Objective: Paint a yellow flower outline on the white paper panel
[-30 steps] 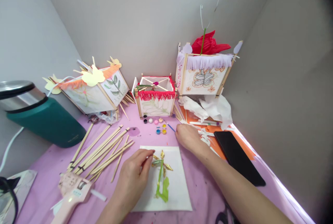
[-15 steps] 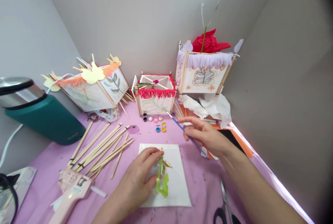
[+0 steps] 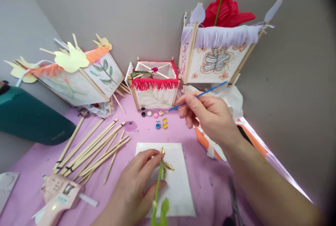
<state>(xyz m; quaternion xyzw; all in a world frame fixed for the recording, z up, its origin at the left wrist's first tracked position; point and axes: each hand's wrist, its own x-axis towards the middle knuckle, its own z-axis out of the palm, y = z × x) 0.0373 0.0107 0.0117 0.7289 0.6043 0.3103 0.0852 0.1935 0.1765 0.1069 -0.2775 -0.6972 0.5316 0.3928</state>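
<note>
My left hand [image 3: 136, 180] rests over a white sheet [image 3: 181, 184], thumb and fingers around an artificial flower [image 3: 169, 166] with shiny gold petals and a green stem. Green leaves at the stem's lower end run out of view at the bottom. In my right hand [image 3: 207, 114] is a thin blue paintbrush [image 3: 210, 90], pinched between thumb and fingers. Its tip points left and down, close to a row of small paint pots [image 3: 155, 115]. More pots [image 3: 165, 126], blue and yellow, stand just in front of that row.
Three stick-framed lanterns with drawn panels stand at the back: orange-trimmed [image 3: 76, 89], red-fringed [image 3: 154, 96] and lilac-fringed [image 3: 215, 65]. On the left lie wooden sticks [image 3: 94, 149], a pink glue gun [image 3: 57, 198] and a teal bottle [image 3: 34, 117]. Dark-handled scissors [image 3: 233, 198] lie at right.
My right hand has turned and lifted; the paintbrush's back end now points up and right instead of down. My left hand stays over the sheet with the flower. The view has shifted closer.
</note>
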